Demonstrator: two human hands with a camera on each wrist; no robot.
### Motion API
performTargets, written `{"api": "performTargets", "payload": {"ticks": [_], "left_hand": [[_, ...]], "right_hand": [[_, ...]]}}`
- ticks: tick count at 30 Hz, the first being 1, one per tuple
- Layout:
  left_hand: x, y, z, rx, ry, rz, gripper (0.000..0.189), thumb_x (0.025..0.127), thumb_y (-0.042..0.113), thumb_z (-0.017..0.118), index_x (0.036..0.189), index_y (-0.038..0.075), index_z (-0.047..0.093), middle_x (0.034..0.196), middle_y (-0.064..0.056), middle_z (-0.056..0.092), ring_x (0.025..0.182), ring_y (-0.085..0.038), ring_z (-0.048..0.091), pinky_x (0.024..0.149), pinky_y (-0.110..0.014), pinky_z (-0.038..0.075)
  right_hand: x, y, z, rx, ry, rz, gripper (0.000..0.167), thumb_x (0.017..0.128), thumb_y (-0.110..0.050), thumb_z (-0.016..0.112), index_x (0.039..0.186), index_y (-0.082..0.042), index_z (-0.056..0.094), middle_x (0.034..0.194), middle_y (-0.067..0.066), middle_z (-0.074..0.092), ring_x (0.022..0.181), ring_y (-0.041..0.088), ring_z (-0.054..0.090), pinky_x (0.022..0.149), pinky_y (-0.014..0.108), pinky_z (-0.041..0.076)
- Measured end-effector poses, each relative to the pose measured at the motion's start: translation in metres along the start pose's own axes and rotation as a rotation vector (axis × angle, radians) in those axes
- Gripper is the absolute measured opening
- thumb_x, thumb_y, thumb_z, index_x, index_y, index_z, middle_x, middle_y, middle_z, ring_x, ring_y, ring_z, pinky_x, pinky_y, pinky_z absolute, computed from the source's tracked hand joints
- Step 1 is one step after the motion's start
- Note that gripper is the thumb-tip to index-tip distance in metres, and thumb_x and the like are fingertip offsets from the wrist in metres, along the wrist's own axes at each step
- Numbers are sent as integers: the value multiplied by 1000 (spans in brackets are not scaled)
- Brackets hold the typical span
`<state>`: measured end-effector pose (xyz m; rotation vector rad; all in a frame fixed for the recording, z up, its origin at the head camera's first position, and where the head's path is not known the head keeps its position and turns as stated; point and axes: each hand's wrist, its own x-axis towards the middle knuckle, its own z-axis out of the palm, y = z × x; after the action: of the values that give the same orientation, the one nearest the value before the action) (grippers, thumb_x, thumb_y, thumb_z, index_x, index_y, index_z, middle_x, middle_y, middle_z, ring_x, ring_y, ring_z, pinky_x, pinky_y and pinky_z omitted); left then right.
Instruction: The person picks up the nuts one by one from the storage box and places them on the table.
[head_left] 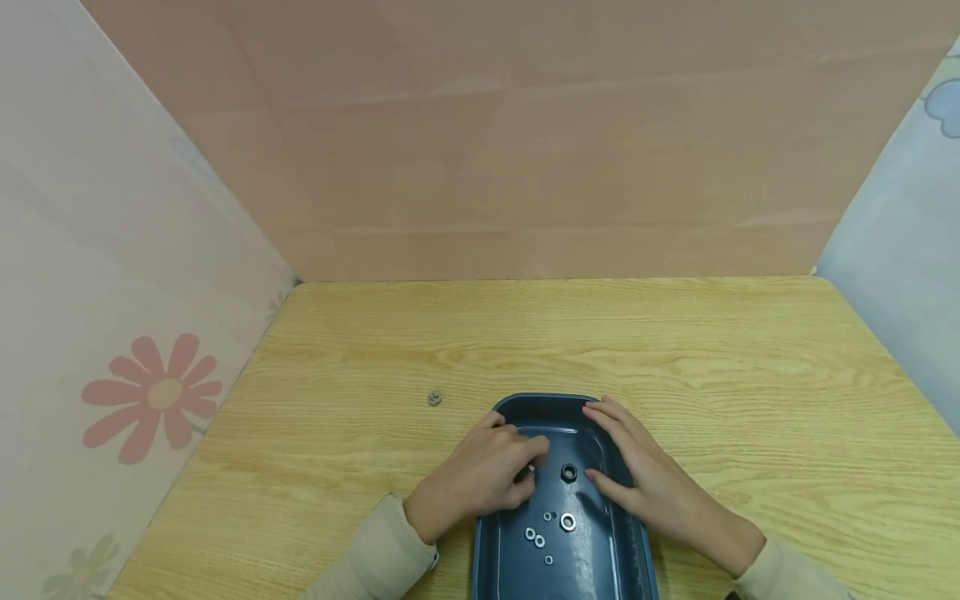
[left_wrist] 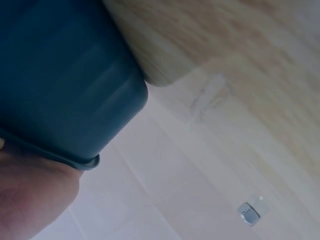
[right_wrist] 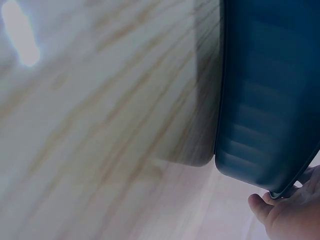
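A dark blue tray [head_left: 633, 575] lies at the front of the table, with several loose metal nuts and washers in it. Among these are a dark hex nut [head_left: 569, 473] and a larger silver ring-shaped piece [head_left: 567, 522]. Over the left rim reaches my left hand [head_left: 487, 467], fingers bent, pinching a small shiny metal piece [head_left: 532, 469] whose shape is mostly hidden. My right hand [head_left: 645, 479] rests on the right rim with its fingers relaxed, the thumb inside beside the dark nut. Both wrist views show the tray's outer wall [left_wrist: 75, 90] and part of each hand.
On the wooden table [head_left: 337, 467], a single metal nut [head_left: 435, 399] lies left of the tray's far end; the left wrist view shows this nut [left_wrist: 249, 214] too. A brown paper-like wall [head_left: 510, 167] stands behind, with patterned panels at both sides.
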<state>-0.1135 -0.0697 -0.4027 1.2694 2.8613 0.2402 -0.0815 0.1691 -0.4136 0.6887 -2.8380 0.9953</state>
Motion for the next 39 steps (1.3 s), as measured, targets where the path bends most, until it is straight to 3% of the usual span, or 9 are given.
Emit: {"api": "performTargets", "payload": {"ticks": [6, 11, 16, 22, 30, 39], "left_hand": [[0, 1, -1, -29, -18, -6, 12, 87, 33, 75, 84, 29, 64, 64, 20, 60, 59, 5, 46, 79, -26, 37], [0, 0, -1, -78, -19, -4, 14, 85, 37, 77, 83, 30, 66, 72, 21, 67, 65, 8, 53, 81, -26, 36], [-1, 1, -1, -85, -14, -5, 12, 87, 32, 76, 84, 28, 65, 72, 18, 68, 64, 8, 54, 82, -27, 38], [-1, 0, -1, -61, 2, 5, 12, 89, 27, 72, 84, 27, 62, 61, 19, 59, 55, 8, 43, 80, -27, 39], [-1, -2, -1, -95, 24, 9, 13, 90, 24, 67, 84, 27, 56, 57, 20, 50, 53, 7, 39, 79, -27, 39], [-2, -3, -2, -172, 57, -6, 5, 88, 21, 67, 91, 24, 64, 68, 18, 62, 59, 6, 44, 80, -26, 41]], "right_hand": [[0, 0, 0, 15, -5, 5, 73, 85, -16, 77, 148, -9, 40, 155, 16, 35, 142, 41, 35, 106, 61, 38], [0, 0, 0, 22, -4, 5, 72, 85, -16, 77, 148, -9, 41, 155, 16, 36, 142, 41, 34, 106, 62, 38], [0, 0, 0, 27, -9, 11, 72, 86, -16, 76, 148, -10, 40, 155, 15, 36, 142, 41, 34, 107, 62, 38], [0, 0, 0, 33, -12, 14, 72, 86, -16, 76, 148, -10, 40, 155, 16, 35, 143, 41, 34, 107, 62, 37], [0, 1, 0, 33, -10, 8, 73, 86, -15, 76, 148, -9, 40, 155, 16, 35, 143, 41, 34, 106, 62, 38], [0, 1, 0, 21, -6, 0, 73, 86, -15, 76, 148, -8, 40, 155, 17, 35, 142, 42, 34, 106, 62, 39]]}}
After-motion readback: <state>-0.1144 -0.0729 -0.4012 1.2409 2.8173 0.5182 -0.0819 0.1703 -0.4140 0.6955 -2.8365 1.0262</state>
